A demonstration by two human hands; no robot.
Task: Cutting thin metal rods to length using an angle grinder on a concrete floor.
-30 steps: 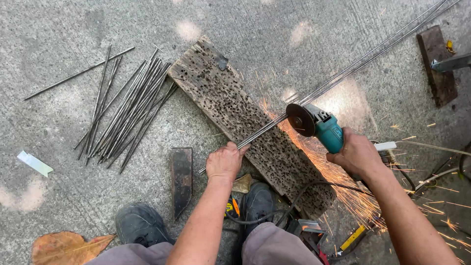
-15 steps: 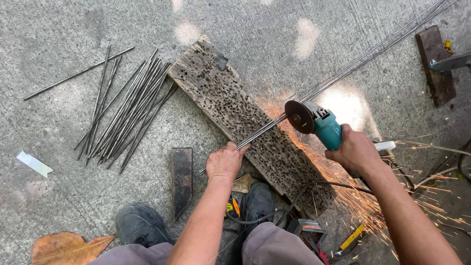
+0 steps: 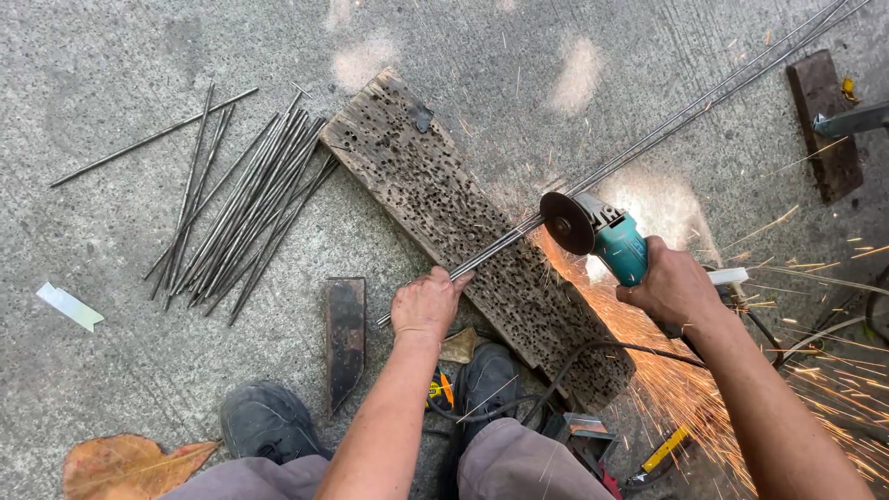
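1. A person crouches over a pitted plank (image 3: 463, 222) on the concrete floor (image 3: 139, 74), cutting thin steel rods (image 3: 648, 148) with a teal grinder (image 3: 607, 239).
2. The right hand (image 3: 674, 287) is clenched around the grinder's body, with the dark disc (image 3: 566, 223) meeting the rods just beyond the plank's right edge.
3. Orange sparks (image 3: 704, 389) spray toward the near right, across the floor and past the right forearm.
4. The left hand (image 3: 426, 304) rests knuckles up at the plank's near edge, fingers curled over the near end of the rods, pressing them to the wood.
5. The rods run from that hand diagonally across the plank and away to the far right corner.
6. A loose pile of cut rods (image 3: 241, 213) lies on the floor to the left of the plank, with one piece lying apart on its far left side.
7. A short dark block (image 3: 344, 338) lies near the left hand, just left of it.
8. Two dark shoes (image 3: 269, 421) are planted at the near edge, one beside the block, one beneath the left wrist.
9. A black cable (image 3: 565, 361) loops over the near end of the plank.
10. A dry leaf (image 3: 130, 463) lies in the near left corner, and a scrap of pale tape (image 3: 67, 306) lies farther left.
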